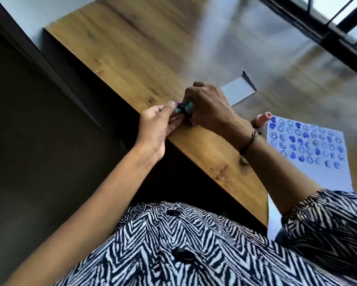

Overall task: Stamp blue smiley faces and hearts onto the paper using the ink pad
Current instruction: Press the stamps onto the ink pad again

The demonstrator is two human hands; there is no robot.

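Lying flat at the right of the wooden table (132, 48), the paper (309, 162) is thin and limp, best pinned by a bare edge; blue smileys and hearts already crowd it. Both hands meet at the table's left edge: right hand (210, 108) curled over, left hand (159, 124) pinching, a small teal-and-purple piece (183, 108) (light, rigid, likely the ink pad or a stamp), well apart from the paper
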